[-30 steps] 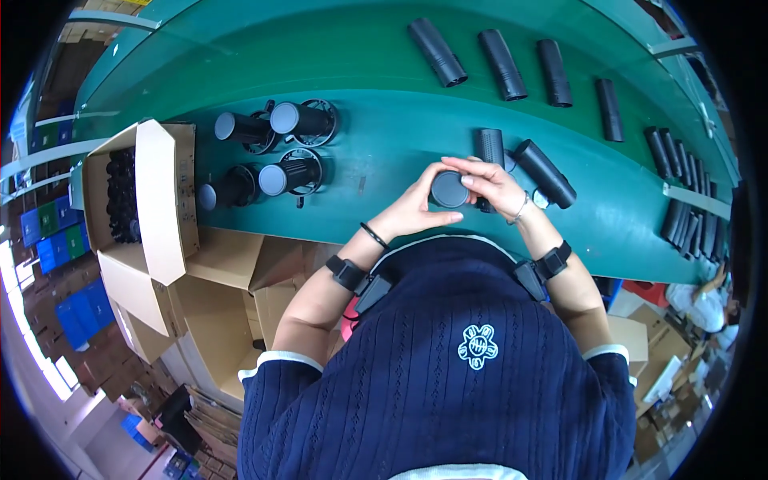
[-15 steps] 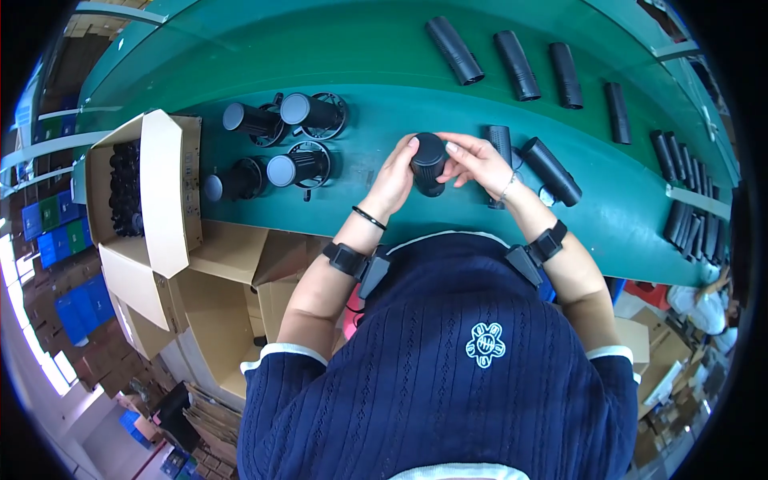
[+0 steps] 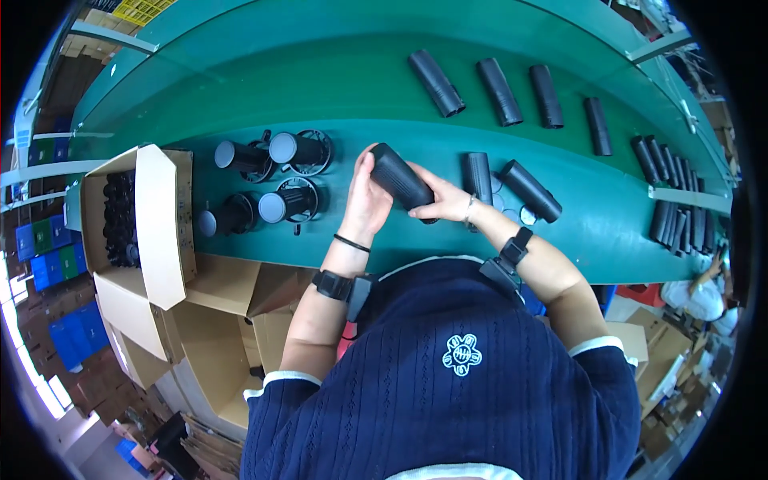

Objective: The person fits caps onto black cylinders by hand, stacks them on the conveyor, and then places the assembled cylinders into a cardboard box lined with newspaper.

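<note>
A black cylinder (image 3: pixel 402 178) was held in both hands over the near side of the teal table (image 3: pixel 612 236), tilted, its upper end toward the left and its lower end toward the right hand. The left hand (image 3: pixel 368 198) had its fingers part-closed against the upper end, palm in view; the right hand (image 3: pixel 446 197) had its fingers curled about the lower end. Whether the cylinder touched the table could not be told.

Close beyond the right hand lay a ribbed dark tube (image 3: pixel 478 174), its near end partly hidden by the wrist, and beside it a slanting black tube (image 3: pixel 530 190), with a small pale disc (image 3: pixel 528 216) near its end. To the left, well apart, were four grey-capped cylinders (image 3: pixel 290 203) in handled black rings.

The held piece was matt and dark, with a finely textured side and a smooth, rounded upper end.

Farther out, four spaced tubes (image 3: pixel 500 92) lay on the green strip (image 3: pixel 336 84), and more were packed in a cluster (image 3: pixel 680 226) at the far right. At the left, an open carton (image 3: pixel 166 232) held many small dark pieces (image 3: pixel 120 220); below it stood another open carton (image 3: pixel 210 340), its contents mostly unclear.
</note>
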A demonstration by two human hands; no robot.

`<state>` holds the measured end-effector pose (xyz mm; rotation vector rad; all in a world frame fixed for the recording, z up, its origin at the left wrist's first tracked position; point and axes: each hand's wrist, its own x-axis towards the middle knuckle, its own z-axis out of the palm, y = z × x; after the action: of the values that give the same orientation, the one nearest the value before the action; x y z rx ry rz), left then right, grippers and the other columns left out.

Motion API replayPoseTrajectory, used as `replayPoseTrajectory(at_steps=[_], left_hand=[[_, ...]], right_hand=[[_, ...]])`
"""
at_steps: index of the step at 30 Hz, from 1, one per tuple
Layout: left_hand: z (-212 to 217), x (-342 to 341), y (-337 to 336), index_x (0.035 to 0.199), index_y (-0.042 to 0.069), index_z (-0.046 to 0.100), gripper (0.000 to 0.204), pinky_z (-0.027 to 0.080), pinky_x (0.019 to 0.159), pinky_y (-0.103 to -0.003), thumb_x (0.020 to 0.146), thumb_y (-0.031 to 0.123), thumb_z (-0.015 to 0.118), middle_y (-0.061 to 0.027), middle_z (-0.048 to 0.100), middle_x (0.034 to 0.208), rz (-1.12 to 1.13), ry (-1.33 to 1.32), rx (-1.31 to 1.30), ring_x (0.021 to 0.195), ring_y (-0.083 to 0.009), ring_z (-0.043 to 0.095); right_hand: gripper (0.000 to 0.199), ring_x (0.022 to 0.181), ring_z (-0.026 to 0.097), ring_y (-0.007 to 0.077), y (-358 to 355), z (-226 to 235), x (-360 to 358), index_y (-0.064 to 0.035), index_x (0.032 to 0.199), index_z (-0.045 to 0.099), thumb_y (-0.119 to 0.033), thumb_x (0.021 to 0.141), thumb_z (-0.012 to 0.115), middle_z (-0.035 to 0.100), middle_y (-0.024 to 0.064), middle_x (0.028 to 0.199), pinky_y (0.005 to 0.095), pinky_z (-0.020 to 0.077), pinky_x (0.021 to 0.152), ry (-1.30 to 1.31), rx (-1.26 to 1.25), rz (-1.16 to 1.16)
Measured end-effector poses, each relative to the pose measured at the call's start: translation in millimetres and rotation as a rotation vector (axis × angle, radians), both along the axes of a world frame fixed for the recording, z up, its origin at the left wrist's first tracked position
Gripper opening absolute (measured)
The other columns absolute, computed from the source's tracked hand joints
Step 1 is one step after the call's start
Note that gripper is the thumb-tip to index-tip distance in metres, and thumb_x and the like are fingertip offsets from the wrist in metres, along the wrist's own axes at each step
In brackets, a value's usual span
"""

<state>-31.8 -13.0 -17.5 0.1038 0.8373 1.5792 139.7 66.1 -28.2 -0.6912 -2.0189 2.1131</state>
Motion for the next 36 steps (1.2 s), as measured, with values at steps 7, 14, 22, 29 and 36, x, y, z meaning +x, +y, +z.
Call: replayPoseTrajectory(at_steps=[7,14,22,29,36], left_hand=[[-40,-10,-9,0.124,0.012,0.051,0.040,0.035,0.097,-0.039,0.091,0.033,0.056,-0.0078,0.051,0.123,-0.038,0.142,-0.291,0.115,-0.0219,0.045],[-37,3,-19,0.110,0.006,0.057,0.023,0.045,0.077,-0.033,0.090,0.017,0.057,-0.0100,0.061,0.101,-0.084,0.193,-0.357,0.093,-0.0209,0.057],[-62,-7,-15,0.110,0.005,0.056,0.023,0.046,0.079,-0.031,0.091,0.019,0.055,-0.0075,0.061,0.097,-0.248,0.176,-0.340,0.091,-0.0185,0.057],[-64,46,22,0.121,0.005,0.050,0.034,0.042,0.093,-0.036,0.094,0.025,0.054,-0.0118,0.053,0.123,-0.638,0.183,-0.251,0.114,-0.0225,0.049],[-21,49,12,0.142,0.006,0.023,0.061,0.032,0.104,-0.036,0.094,0.027,0.056,-0.0116,0.042,0.134,-0.414,0.677,0.018,0.124,-0.0217,0.041]], right_hand=[[0.093,0.096,0.061,0.0367,119,16,-82,-0.0135,0.142,0.014,-0.033,0.073,0.073,0.054,0.0282,0.115,0.0432,0.0492,0.082,-0.451,0.283,-0.411],[0.082,0.109,0.051,0.0476,172,-35,-123,-0.0147,0.143,0.020,-0.032,0.080,0.069,0.040,0.0314,0.129,0.0489,0.0455,0.092,-0.684,0.634,-0.311],[0.067,0.104,0.059,0.0334,102,-24,0,-0.0096,0.135,0.040,-0.034,0.080,0.068,0.059,0.0136,0.112,0.0370,0.0504,0.085,-1.038,0.755,-0.355],[0.073,0.094,0.065,0.0358,45,3,61,0.0003,0.135,0.032,-0.029,0.077,0.066,0.064,0.0278,0.097,0.0418,0.0535,0.077,-0.862,0.532,-0.204],[0.093,0.099,0.060,0.0354,6,39,45,-0.0159,0.149,0.009,-0.017,0.074,0.066,0.057,0.0266,0.113,0.0395,0.0482,0.085,-0.189,0.424,-0.149]])
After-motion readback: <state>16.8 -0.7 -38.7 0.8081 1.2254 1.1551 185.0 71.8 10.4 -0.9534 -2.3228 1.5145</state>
